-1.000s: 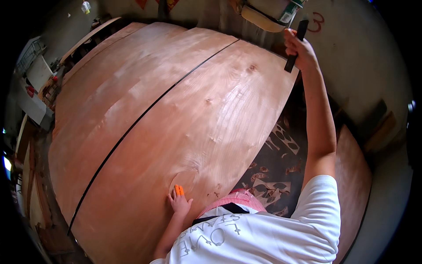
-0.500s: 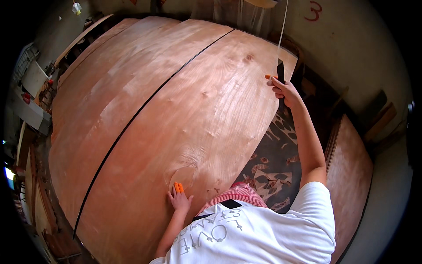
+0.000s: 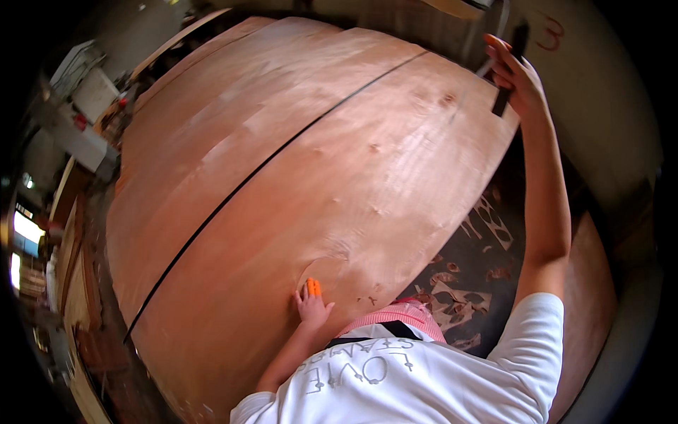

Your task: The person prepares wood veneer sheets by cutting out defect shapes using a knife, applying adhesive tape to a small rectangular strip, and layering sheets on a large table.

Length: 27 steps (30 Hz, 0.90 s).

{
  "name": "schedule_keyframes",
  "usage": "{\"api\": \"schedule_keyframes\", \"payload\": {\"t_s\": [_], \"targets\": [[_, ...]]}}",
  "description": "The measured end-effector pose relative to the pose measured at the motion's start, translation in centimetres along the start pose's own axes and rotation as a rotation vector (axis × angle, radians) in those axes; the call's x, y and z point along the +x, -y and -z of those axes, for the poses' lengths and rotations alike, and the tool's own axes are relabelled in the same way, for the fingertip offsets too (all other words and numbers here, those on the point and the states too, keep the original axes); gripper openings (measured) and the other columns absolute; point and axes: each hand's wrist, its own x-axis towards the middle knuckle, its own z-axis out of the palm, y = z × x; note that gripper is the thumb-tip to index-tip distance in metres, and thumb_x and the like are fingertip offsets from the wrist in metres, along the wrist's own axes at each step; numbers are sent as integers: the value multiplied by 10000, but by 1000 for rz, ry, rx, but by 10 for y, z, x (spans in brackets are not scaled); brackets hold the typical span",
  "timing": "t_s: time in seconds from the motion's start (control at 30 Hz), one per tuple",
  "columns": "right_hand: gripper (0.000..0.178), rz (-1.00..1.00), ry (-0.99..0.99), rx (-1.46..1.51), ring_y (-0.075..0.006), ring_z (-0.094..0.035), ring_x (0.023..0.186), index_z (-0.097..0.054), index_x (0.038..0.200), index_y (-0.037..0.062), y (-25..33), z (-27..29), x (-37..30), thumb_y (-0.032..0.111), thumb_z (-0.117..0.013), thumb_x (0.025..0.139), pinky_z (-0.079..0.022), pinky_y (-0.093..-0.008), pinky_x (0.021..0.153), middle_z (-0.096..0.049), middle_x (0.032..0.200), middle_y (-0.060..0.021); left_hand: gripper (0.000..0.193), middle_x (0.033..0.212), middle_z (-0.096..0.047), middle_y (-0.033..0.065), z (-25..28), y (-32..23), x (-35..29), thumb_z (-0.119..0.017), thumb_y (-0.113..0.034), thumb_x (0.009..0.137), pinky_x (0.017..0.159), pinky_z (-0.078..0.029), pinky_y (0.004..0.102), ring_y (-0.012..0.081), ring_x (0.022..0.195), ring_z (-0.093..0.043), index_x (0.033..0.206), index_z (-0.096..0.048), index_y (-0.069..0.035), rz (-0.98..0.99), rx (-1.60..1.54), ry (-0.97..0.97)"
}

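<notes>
A large sheet of reddish-tan wood veneer (image 3: 282, 198) spreads before me. My left hand (image 3: 313, 309) lies on its near part, fingers extended, with orange covers on two fingers. They touch an oval patch outline (image 3: 326, 272) in the veneer. Raised at the far right, above the sheet's corner, my right hand (image 3: 521, 79) is closed around a flat black bar-shaped tool (image 3: 501, 101). Its exact kind does not show. An orange cover is on one of that hand's fingers. A pale cord or strip (image 3: 503, 20) runs close by the tool; whether they are joined, I cannot tell.
A long thin black strip (image 3: 247, 173) crosses the veneer. Veneer scraps with oval holes (image 3: 459, 304) lie on the dark surface at right. Another veneer stack (image 3: 590, 304) stands beyond my right arm. Boards (image 3: 78, 261) line the left side, and a wall (image 3: 593, 92) rises at right.
My right hand has risen up and to the right with the black tool. My left hand stays by the oval patch. The whole view has shifted slightly.
</notes>
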Motion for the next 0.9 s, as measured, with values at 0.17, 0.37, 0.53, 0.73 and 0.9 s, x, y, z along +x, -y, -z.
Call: {"api": "schedule_keyframes", "payload": {"t_s": [0.17, 0.37, 0.53, 0.73, 0.9], "targets": [[256, -7, -13, 91, 8, -279, 451, -574, 1023, 11, -16, 26, -10, 211, -524, 871, -199, -146, 400, -539, 764, 38, 812, 1384, -251, 140, -2, 1, 0, -624, -441, 705, 1024, -160, 509, 253, 1279, -234, 1312, -289, -19, -26, -39, -34], [214, 35, -137, 14, -4, -282, 416, -601, 966, 28, -17, 43, -7, 197, -546, 846, -198, -163, 394, -551, 723, 8, 812, 1391, -234, 140, -3, 6, -2, -620, -443, 705, 1028, -155, 506, 245, 1287, -217, 1319, -283, -32, -2, -50, 11], [186, 125, -229, 35, -29, -261, 402, -601, 924, 32, -1, 36, 6, 192, -556, 840, -205, -189, 396, -446, 606, 34, 821, 1395, -228, 131, 1, 6, 0, -621, -447, 701, 1032, -154, 498, 241, 1290, -210, 1323, -275, -38, 16, -56, 27], [175, 74, -467, 235, -57, -297, 430, -594, 870, 43, -14, 92, 70, 201, -519, 851, -251, -209, 416, -431, 593, 47, 820, 1394, -228, 127, 3, 5, -5, -621, -445, 705, 1037, -150, 486, 237, 1289, -213, 1326, -270, -41, 41, -59, 21], [159, 54, -692, 266, -90, -301, 424, -555, 870, 55, -73, 167, 119, 171, -445, 872, -269, -226, 415, -427, 559, 35, 819, 1394, -223, 135, -3, 2, -10, -615, -448, 711, 1040, -140, 484, 238, 1289, -213, 1325, -267, -32, 53, -74, 13]]}}
